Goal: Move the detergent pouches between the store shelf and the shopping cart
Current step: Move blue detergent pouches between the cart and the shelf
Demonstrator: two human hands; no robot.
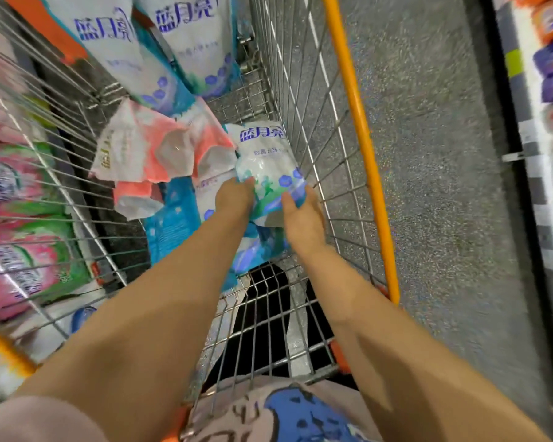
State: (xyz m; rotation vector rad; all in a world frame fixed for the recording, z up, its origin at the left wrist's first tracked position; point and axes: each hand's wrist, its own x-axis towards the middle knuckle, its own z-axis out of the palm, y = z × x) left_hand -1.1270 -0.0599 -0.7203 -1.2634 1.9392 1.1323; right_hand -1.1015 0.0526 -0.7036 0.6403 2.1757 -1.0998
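**Inside the cart: one pouch between both hands**

Across most of the view, wire shopping cart [358, 129] with an orange rim, seen from above. Beyond its left wall, blurred store shelf [20, 260] stocked with pink-and-green packs. Against the far end of the basket, two tall white-and-blue pouches [109, 43] leaning side by side. Nearer, crumpled pink-and-white pouches [141, 148] heaped partly over a blue pouch [170, 224] lying flat. Close to the right wall, a smaller white detergent pouch [265, 157] with blue flowers, tilted, gripped at its lower end by both hands. Left hand [233, 196] curled round the lower left edge, right hand [300, 215] wrapped on the lower right corner. Hard to tell whether lifted clear of the pile or resting on it.

Judging by the load: well along if filling the cart, barely begun if returning stock to the shelf. Cannot tell which direction from this view. Either way, several pouches in the basket and one in hand.
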